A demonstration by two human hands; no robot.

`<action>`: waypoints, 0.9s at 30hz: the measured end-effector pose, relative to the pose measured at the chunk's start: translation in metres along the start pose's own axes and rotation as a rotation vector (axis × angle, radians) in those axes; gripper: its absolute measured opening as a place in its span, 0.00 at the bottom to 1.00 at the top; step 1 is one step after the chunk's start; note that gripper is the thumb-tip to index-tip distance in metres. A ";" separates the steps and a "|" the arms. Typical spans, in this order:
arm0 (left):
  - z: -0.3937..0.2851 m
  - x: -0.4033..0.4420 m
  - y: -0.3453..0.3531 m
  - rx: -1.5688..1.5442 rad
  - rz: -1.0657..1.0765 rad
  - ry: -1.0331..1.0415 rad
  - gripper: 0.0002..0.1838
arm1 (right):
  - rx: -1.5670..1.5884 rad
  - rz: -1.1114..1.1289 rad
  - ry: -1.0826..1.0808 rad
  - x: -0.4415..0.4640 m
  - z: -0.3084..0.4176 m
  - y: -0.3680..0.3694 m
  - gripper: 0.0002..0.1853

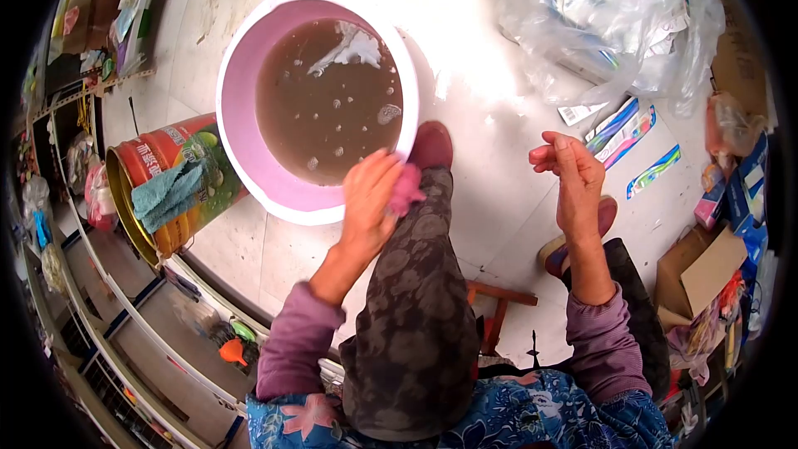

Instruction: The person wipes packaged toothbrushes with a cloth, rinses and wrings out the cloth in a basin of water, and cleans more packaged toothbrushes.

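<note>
Pink cloth [406, 190] bunched in left hand [368, 193], at basin [409, 58] rim. Right hand [571, 168] empty, fingers loosely curled. Loose grip might drop cloth; drips could slick floor [499, 191] between hands. Shoe [433, 146] nudging basin may slosh murky water [291, 108].

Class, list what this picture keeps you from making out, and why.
Head view: the bottom of the pink basin, under murky water.
Head view: part of the pink cloth, behind the left hand.
Head view: the bag's exact contents, blurred by crumpled plastic and glare.
Head view: most of the red frame, behind the trouser leg.
</note>
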State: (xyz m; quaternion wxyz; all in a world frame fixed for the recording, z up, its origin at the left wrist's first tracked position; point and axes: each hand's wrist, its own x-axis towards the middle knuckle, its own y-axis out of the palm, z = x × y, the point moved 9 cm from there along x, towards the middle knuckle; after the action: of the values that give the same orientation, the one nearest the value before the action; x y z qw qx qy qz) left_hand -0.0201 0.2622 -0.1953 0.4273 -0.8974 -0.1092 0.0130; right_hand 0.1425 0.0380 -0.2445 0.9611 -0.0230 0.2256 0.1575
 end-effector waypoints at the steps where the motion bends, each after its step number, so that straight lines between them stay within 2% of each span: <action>1: 0.005 0.014 0.008 -0.004 -0.001 0.003 0.34 | -0.003 -0.003 -0.002 0.000 0.001 0.001 0.17; 3: 0.008 0.039 0.022 0.043 0.007 0.100 0.33 | 0.007 -0.006 0.008 0.001 0.003 0.001 0.16; 7: 0.017 0.083 0.021 0.013 0.005 0.141 0.30 | 0.003 -0.026 -0.020 0.005 0.005 -0.003 0.16; 11: 0.029 0.133 0.019 0.049 -0.141 0.149 0.26 | -0.013 -0.011 -0.016 0.003 0.001 -0.004 0.16; 13: 0.035 0.160 0.006 0.158 -0.289 0.182 0.21 | -0.013 0.004 -0.018 0.002 0.002 -0.003 0.17; 15: 0.055 0.186 -0.011 0.220 -0.354 0.075 0.16 | -0.013 -0.006 -0.009 0.002 0.004 -0.004 0.17; 16: 0.087 0.202 -0.012 0.203 -0.331 0.024 0.12 | -0.013 -0.010 -0.016 0.003 0.006 -0.006 0.17; 17: 0.093 0.207 -0.025 0.233 -0.404 0.023 0.11 | -0.016 -0.025 -0.015 0.003 0.008 -0.009 0.17; 20: 0.101 0.210 -0.041 0.335 -0.468 0.014 0.09 | -0.009 -0.048 -0.015 0.003 0.007 -0.014 0.16; 22: 0.108 0.207 -0.050 0.227 -0.500 -0.007 0.09 | -0.006 -0.061 -0.027 0.004 0.010 -0.020 0.17; 23: 0.125 0.199 -0.056 0.347 -0.586 -0.051 0.06 | -0.001 -0.066 -0.025 0.003 0.010 -0.022 0.16; 25: 0.172 0.172 -0.057 -0.467 -0.389 -0.647 0.04 | 0.013 -0.068 -0.021 -0.001 0.009 -0.025 0.16; 27: 0.231 0.108 -0.071 -0.423 -0.628 -0.768 0.05 | 0.012 -0.075 -0.033 0.000 0.006 -0.030 0.16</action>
State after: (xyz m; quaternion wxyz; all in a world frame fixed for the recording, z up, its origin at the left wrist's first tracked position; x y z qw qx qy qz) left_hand 0.0453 0.5044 -0.2792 0.1499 -0.8188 -0.5208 0.1895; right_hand 0.1546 0.0101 -0.2397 0.9701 -0.0229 0.2096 0.1206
